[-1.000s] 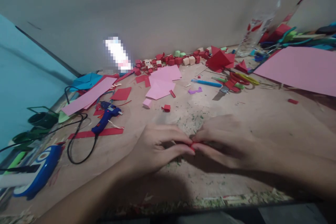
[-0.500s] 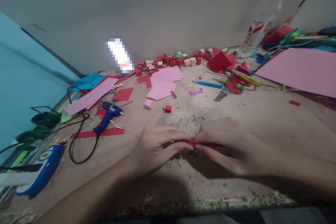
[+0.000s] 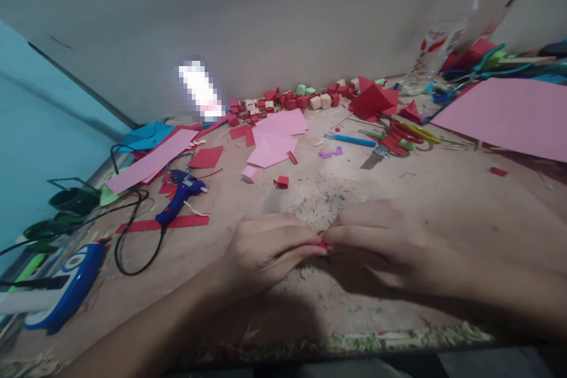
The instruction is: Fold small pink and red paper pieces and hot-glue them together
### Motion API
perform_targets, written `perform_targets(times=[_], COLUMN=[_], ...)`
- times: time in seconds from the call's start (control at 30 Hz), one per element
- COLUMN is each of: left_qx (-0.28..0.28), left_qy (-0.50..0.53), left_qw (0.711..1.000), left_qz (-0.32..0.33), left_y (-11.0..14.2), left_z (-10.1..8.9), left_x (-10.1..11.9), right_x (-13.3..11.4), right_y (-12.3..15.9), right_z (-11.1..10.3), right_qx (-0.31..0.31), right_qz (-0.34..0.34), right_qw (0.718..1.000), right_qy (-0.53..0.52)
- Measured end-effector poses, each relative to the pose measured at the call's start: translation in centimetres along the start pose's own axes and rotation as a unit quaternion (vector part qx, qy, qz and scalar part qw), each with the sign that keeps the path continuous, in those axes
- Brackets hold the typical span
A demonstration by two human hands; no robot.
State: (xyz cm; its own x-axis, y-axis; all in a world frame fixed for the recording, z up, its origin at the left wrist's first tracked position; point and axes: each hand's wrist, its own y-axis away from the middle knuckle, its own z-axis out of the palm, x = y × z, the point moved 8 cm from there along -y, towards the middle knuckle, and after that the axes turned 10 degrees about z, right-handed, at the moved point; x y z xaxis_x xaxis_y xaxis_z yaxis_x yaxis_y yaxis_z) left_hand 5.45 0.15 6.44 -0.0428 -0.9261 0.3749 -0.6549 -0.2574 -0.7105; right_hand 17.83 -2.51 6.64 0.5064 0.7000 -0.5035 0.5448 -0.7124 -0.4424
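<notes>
A small piece of red paper (image 3: 323, 245) shows between the fingertips of both hands, low over the middle of the table. My left hand (image 3: 272, 248) pinches it from the left, thumb below and fingers above. From the right, my right hand (image 3: 385, 239) closes its fingertips on the same piece; its fingers cover most of the paper. Beyond the hands lie a small red paper cube (image 3: 282, 182) and a pink paper cube (image 3: 249, 173).
A blue glue gun (image 3: 181, 196) with a black cord lies left, by a red strip (image 3: 146, 225). Scissors (image 3: 416, 132), a blue cutter (image 3: 349, 140) and pink paper (image 3: 272, 144) lie farther back. Red cubes (image 3: 290, 101) line the wall near a clear bottle (image 3: 443, 41).
The right hand's fingers have shifted slightly over the red paper, and its thumb shows less. The left hand keeps its pinch almost unmoved.
</notes>
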Motion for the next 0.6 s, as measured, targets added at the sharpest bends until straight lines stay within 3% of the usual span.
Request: perform_targets(times=[0.13,0.33,0.43,0.6], left_qx=[-0.022,-0.051,-0.061,-0.002], left_qy=[0.01,0.028,0.053,0.143], left_qw=[1.0,0.997,0.995,0.975], left_qz=[-0.017,-0.04,-0.057,-0.169], left_y=[0.0,-0.3,-0.1,0.7], left_z=[0.2,0.2,0.3,0.4], left_x=[-0.1,-0.3,-0.8,-2.6], right_x=[0.2,1.3,1.4,1.1], right_y=[-0.1,-0.5,-0.6,-0.6], right_z=[0.0,0.1,0.1,0.2], right_qx=[0.0,-0.03,-0.037,-0.039], right_qz=[0.022,0.123,0.129,0.109], right_qw=[1.0,0.986,0.985,0.988], right_qy=[-0.022,-0.106,-0.108,-0.102])
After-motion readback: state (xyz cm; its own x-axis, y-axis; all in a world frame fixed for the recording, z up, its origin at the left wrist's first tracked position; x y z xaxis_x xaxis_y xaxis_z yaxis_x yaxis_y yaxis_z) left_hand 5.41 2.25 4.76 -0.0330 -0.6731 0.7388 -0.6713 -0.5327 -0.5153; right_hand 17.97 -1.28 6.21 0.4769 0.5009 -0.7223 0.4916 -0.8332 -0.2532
